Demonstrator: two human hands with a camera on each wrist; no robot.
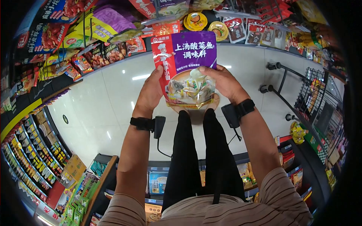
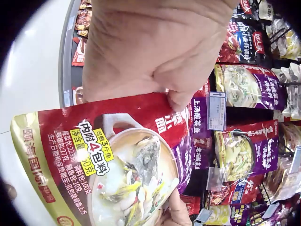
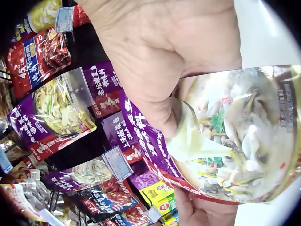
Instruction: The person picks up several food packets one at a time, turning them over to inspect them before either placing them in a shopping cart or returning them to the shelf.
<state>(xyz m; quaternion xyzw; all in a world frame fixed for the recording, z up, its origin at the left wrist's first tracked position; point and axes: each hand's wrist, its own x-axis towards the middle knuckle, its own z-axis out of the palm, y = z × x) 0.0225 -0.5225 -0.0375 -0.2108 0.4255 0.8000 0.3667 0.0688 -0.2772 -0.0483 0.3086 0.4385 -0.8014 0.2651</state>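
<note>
You stand in a shop aisle with a pale tiled floor point(image 1: 98, 101), packed shelves point(image 1: 26, 79) ahead and to the left, and a wire cart point(image 1: 315, 90) at the right. Hooks on the rack carry packets point(image 3: 59, 113) face-out, with price tags point(image 2: 217, 110) in front, likely so shoppers can match each to its price. The pouch point(image 1: 184, 64) is up in front of you, above the floor and over your feet, its purple-and-red front turned towards you and its lettering upright. Gripping both side edges probably keeps it flat and leaves most of the print readable.

Your left hand point(image 1: 151, 89) and right hand point(image 1: 227, 86) both pinch it, thumbs on the front, fingers behind. Your forearms reach forward, angling inward, with a strapped camera point(image 1: 159, 126) at each wrist.
</note>
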